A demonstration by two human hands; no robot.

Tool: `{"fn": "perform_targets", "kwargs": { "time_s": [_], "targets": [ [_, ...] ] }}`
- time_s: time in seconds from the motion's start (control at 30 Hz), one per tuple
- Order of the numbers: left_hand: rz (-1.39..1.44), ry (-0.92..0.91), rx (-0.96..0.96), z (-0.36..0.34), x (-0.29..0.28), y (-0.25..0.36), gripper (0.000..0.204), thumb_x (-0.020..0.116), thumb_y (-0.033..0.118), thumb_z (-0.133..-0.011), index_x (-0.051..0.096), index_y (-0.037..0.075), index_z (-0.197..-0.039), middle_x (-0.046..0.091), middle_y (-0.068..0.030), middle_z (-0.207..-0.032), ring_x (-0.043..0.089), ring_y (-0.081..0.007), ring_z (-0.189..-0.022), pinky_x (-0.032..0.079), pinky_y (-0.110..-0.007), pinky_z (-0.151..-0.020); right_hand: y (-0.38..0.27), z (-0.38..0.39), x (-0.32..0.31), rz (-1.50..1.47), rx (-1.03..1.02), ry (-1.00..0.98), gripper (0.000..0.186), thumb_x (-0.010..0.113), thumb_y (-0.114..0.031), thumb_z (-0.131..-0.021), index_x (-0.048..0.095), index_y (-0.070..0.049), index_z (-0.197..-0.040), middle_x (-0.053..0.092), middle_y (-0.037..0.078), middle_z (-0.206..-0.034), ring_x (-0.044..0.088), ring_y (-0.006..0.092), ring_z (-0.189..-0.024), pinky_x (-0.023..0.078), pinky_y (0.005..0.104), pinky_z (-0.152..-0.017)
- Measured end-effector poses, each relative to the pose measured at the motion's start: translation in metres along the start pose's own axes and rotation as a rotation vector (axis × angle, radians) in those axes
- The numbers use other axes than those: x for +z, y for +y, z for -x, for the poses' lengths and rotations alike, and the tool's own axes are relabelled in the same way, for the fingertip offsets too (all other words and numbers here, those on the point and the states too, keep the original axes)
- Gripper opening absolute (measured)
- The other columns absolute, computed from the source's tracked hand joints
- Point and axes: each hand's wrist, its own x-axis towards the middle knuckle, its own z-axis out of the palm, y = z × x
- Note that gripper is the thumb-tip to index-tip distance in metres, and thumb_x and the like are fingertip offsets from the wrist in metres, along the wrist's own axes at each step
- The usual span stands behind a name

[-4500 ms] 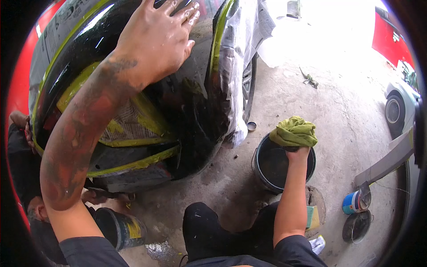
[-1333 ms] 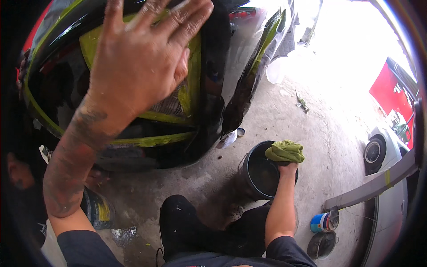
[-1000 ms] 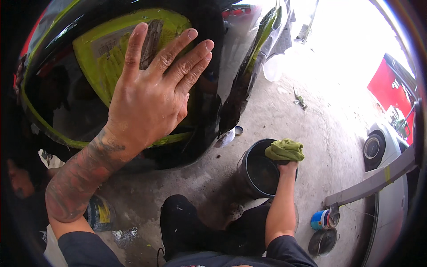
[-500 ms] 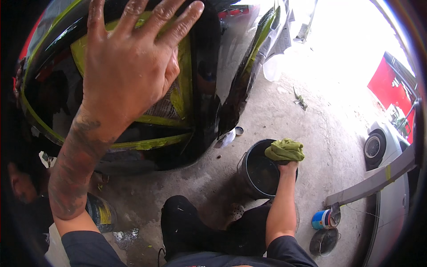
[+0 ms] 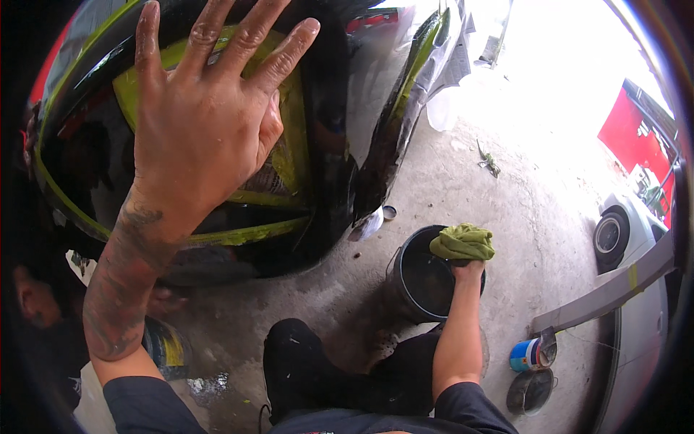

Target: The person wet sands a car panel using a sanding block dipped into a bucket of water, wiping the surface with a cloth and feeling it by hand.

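My left hand (image 5: 206,137) is stretched out with its fingers spread, palm toward a glossy black car body panel (image 5: 329,166). Whether the palm touches the panel cannot be seen. Yellow-green masking tape (image 5: 249,233) borders parts of the panel, and printed paper shows beneath the hand. Lower and to the right, my right hand (image 5: 468,269) grips a bunched green cloth (image 5: 463,243), which covers most of its fingers. The cloth is above the right rim of a dark bucket (image 5: 409,289) standing on the floor.
Another person (image 5: 43,311) is close at the left edge. A dark container with a yellow label (image 5: 168,349) stands near my left elbow. At right are a blue-and-white can (image 5: 524,355), a dark pail (image 5: 531,391), a grey strip (image 5: 600,298) and a light-coloured car (image 5: 630,242).
My left hand has shifted slightly toward me and to the left, its fingers still spread. The right hand and the green cloth have hardly moved.
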Motion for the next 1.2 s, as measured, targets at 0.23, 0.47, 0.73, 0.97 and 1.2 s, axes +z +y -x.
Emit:
{"fn": "perform_targets", "kwargs": {
  "time_s": [0.23, 0.47, 0.73, 0.97, 1.2],
  "targets": [
    [0.125, 0.067, 0.048, 0.008, 0.015, 0.014, 0.073, 0.061, 0.025, -0.091, 0.040, 0.029, -0.160, 0.026, 0.0078, -0.171, 0.021, -0.0198, -0.159, 0.006, -0.067, -0.124, -0.003, -0.016, -0.023, -0.020, 0.008, -0.052, 0.043, 0.040, -0.043, -0.106, 0.065, -0.012, -0.121, 0.069, 0.012, -0.122, 0.065, 0.0353, -0.115, 0.053, 0.0570, -0.101],
    [0.115, 0.128, 0.067, -0.030, 0.019, 0.019, 0.070, 0.063, 0.030, -0.090, 0.045, 0.026, -0.158, 0.027, 0.0088, -0.170, 0.018, -0.0188, -0.159, 0.003, -0.068, -0.124, 0.000, -0.020, -0.024, -0.033, 0.037, -0.049, 0.044, 0.042, -0.046, -0.105, 0.067, -0.013, -0.119, 0.070, 0.012, -0.120, 0.067, 0.0346, -0.111, 0.054, 0.0560, -0.099],
    [0.121, 0.376, 0.124, -0.034, 0.034, 0.030, 0.049, 0.062, 0.030, -0.090, 0.063, 0.014, -0.137, 0.043, -0.0040, -0.158, 0.029, -0.0269, -0.153, 0.013, -0.068, -0.122, -0.008, -0.017, -0.024, -0.033, 0.029, -0.063, 0.043, 0.043, -0.045, -0.105, 0.066, -0.013, -0.121, 0.069, 0.012, -0.121, 0.067, 0.0345, -0.111, 0.054, 0.0562, -0.099],
    [0.987, -0.204, 0.289, 0.019, 0.014, 0.151, 0.069, 0.062, 0.052, -0.095, 0.051, 0.013, -0.151, 0.033, -0.0219, -0.164, 0.027, -0.0451, -0.153, 0.022, -0.074, -0.116, 0.008, 0.010, 0.012, -0.142, 0.037, -0.324, 0.045, 0.039, -0.043, -0.107, 0.064, -0.013, -0.129, 0.067, 0.012, -0.129, 0.066, 0.0340, -0.116, 0.054, 0.0546, -0.102],
    [1.450, -0.196, 0.030, 0.020, 0.018, 0.289, 0.079, 0.075, 0.055, -0.085, 0.054, 0.005, -0.142, 0.045, -0.0300, -0.151, 0.047, -0.0497, -0.138, 0.042, -0.061, -0.110, 0.061, 0.091, 0.072, -0.402, -0.040, -0.538, 0.050, 0.036, -0.041, -0.111, 0.044, -0.010, -0.150, 0.049, 0.012, -0.151, 0.054, 0.0281, -0.134, 0.047, 0.0440, -0.114]
  ]
}}
